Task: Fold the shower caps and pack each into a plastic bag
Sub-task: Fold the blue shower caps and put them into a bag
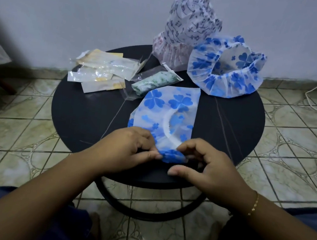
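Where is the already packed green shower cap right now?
In the head view, the packed green cap lies left of centre on the round table, between the empty bags and the flattened blue cap.

A thin, translucent plastic shower cap with blue flowers is lying flat on the table, its film looking soft and faintly matt; a second blue-flowered cap is sitting puffed up, its gathered edge crinkling; a third cap with dark print is showing the same filmy, wrinkled plastic; a clear glossy plastic bag is holding a rolled green-patterned cap; a heap of empty clear bags is glinting, shiny and creased; the round table is looking dark, smooth and matt, with fine pale scratches; the floor tiles are gleaming, glazed and patterned; a thin gold-coloured metal bracelet is shining on the right wrist.
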{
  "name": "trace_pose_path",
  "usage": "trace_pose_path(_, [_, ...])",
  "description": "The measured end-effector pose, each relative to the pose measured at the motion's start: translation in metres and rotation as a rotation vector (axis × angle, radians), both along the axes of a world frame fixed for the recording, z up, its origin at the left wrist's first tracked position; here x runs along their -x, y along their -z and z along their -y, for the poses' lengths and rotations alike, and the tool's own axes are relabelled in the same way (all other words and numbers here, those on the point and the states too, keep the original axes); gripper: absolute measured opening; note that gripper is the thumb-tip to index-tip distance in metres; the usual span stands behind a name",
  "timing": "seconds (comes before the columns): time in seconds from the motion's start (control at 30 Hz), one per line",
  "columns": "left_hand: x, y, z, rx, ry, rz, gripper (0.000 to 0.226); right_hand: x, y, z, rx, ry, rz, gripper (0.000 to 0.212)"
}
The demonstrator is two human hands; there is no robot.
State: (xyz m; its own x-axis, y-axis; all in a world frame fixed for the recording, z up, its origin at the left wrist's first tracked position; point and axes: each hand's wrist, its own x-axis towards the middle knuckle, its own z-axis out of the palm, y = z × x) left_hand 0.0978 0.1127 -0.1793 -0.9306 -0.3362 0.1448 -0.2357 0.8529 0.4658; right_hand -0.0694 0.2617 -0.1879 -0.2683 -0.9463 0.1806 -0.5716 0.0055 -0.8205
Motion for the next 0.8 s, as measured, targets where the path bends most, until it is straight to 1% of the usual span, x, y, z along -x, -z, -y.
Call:
trace_pose_path(0.07, [0.002, -0.002, 0.001, -0.069, -0.040, 0.018, 0.041, -0.001, 0.000, 0.005, -0.014, 0.114, 0.098, 0.018])
trace_pose_path(0.13, [0.005, -0.005, 0.000, -0.183, -0.120, 0.038, 0.035, 0.000, -0.003, 0.011, -0.041, 0.210, 0.231, 0.015])
trace_pose_path(0.2, [0.010, -0.005, -0.001, -0.277, -0.214, 0.067, 0.018, 0.004, -0.005, 0.017, -0.095, 0.255, 0.309, 0.017])
trace_pose_path(0.27, [0.015, -0.006, -0.001, -0.369, -0.295, 0.057, 0.004, 0.008, -0.008, 0.021, -0.149, 0.278, 0.321, 0.018])
trace_pose_path(0.37, [0.020, -0.008, 0.001, -0.480, -0.373, 0.028, 0.005, 0.013, -0.014, 0.026, -0.249, 0.294, 0.279, 0.020])
trace_pose_path(0.47, [0.023, -0.013, 0.004, -0.545, -0.412, 0.059, 0.004, 0.018, -0.018, 0.032, -0.317, 0.298, 0.375, 0.022])
trace_pose_path(0.6, [0.026, -0.014, 0.008, -0.579, -0.440, 0.107, 0.012, 0.021, -0.015, 0.041, -0.373, 0.312, 0.448, 0.023])
trace_pose_path(0.67, [0.027, -0.015, 0.008, -0.591, -0.446, 0.136, 0.012, 0.020, -0.018, 0.040, -0.370, 0.317, 0.468, 0.016])
trace_pose_path(0.73, [0.029, -0.015, 0.008, -0.595, -0.455, 0.156, 0.013, 0.018, -0.019, 0.036, -0.317, 0.326, 0.474, 0.011])
trace_pose_path(0.77, [0.030, -0.016, 0.008, -0.596, -0.461, 0.160, 0.013, 0.017, -0.018, 0.034, -0.282, 0.329, 0.442, 0.009])
trace_pose_path(0.8, [0.030, -0.016, 0.007, -0.596, -0.463, 0.162, 0.013, 0.016, -0.016, 0.031, -0.242, 0.336, 0.350, 0.008])
